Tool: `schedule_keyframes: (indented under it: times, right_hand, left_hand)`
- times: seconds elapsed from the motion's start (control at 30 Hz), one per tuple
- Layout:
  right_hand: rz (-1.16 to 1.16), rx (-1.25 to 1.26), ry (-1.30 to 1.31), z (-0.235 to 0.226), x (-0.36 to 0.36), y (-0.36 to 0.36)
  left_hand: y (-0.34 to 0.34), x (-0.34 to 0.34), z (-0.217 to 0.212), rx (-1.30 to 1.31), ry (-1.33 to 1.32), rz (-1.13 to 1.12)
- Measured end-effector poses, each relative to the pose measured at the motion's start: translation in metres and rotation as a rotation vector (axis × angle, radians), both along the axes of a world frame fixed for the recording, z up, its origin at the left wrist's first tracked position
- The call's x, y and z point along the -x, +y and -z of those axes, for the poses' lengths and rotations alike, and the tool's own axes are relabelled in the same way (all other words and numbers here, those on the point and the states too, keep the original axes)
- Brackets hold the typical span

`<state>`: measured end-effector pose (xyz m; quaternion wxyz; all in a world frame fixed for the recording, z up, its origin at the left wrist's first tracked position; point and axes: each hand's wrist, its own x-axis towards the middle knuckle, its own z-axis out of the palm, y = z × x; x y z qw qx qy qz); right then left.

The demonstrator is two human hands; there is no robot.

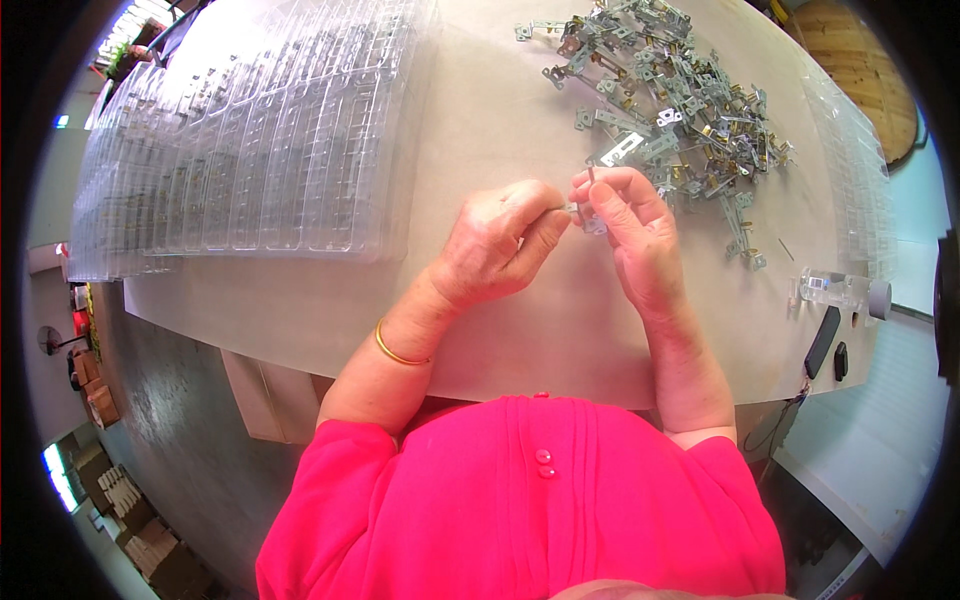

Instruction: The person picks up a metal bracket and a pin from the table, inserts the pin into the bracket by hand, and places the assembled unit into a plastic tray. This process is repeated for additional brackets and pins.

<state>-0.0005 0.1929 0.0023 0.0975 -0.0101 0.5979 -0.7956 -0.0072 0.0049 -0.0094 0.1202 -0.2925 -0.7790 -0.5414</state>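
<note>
My two hands meet over the near middle of the table. Between thumb and fingers, my right hand [645,235] grips a small silver metal bracket [594,224], partly hidden by the fingers. My left hand [500,240] is closed in a pinch at the bracket's left side; what its fingertips hold is too small and covered to make out. Just beyond my right hand spreads a loose pile of similar metal brackets [690,115], some with brass-coloured parts. One flat bright bracket [622,149] lies at the pile's near left edge.
Stacked clear plastic trays [250,200] with rows of metal parts stand at the left. More clear trays [850,150] stand at the right edge. Near them lie a clear bottle [835,290] with a grey cap, a black phone [822,342] and a small black object [841,361].
</note>
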Motion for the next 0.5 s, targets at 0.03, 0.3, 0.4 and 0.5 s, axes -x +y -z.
schedule_keyframes:
  times: [0.03, 0.3, 0.4, 0.5]
  right_hand:
    - [0.025, 0.034, 0.032, 0.0007, -0.0001, -0.0008]
    - [0.083, -0.006, 0.255, -0.0018, -0.0016, -0.0032]
    - [0.033, 0.002, 0.191, -0.0016, -0.0037, -0.0047]
    - [-0.002, -0.003, 0.154, 0.0014, -0.0036, -0.0050]
  left_hand:
    - [0.0009, 0.0000, 0.0014, 0.016, 0.045, 0.013]
    - [0.0048, -0.0022, -0.0039, -0.034, -0.008, -0.150]
    - [0.0067, -0.0041, -0.0026, -0.068, -0.073, -0.182]
    - [0.0094, -0.0067, 0.0003, -0.086, -0.098, -0.153]
